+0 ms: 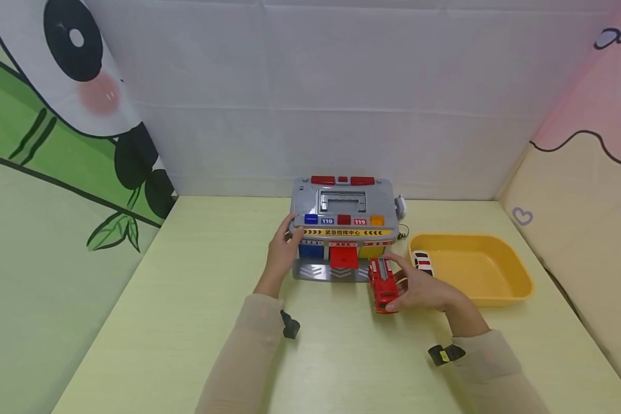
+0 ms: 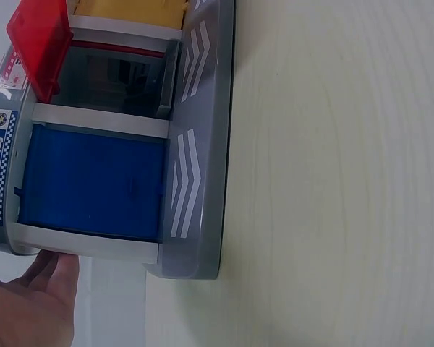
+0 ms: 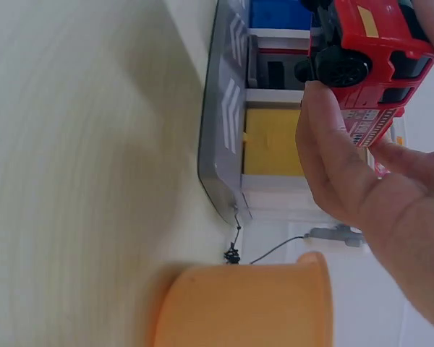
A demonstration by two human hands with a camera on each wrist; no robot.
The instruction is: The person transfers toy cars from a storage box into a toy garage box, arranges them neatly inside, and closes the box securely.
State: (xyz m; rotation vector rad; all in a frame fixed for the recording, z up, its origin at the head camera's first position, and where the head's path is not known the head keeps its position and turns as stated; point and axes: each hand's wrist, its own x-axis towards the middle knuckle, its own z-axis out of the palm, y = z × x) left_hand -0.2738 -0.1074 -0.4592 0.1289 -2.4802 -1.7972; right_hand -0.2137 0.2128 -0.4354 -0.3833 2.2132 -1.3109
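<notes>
A grey toy garage (image 1: 344, 202) with a handle on top stands against the back wall. Its red middle door (image 1: 344, 257) is swung up, while the blue door (image 2: 94, 181) and the yellow door (image 3: 273, 141) are down. My left hand (image 1: 283, 253) holds the garage's left side, thumb on the front edge and fingers behind it in the left wrist view. In my right hand (image 1: 419, 286) is a red toy fire truck (image 1: 383, 286), pinched between thumb and fingers in front of the garage's right half. The right wrist view shows its black wheels above the table.
A yellow tray (image 1: 478, 296) stands right of the garage, with a white toy car (image 1: 422, 262) at its left end. A grey handset (image 1: 401, 207) with a coiled cord hangs on the garage's right side. A white wall (image 1: 336, 75) rises behind.
</notes>
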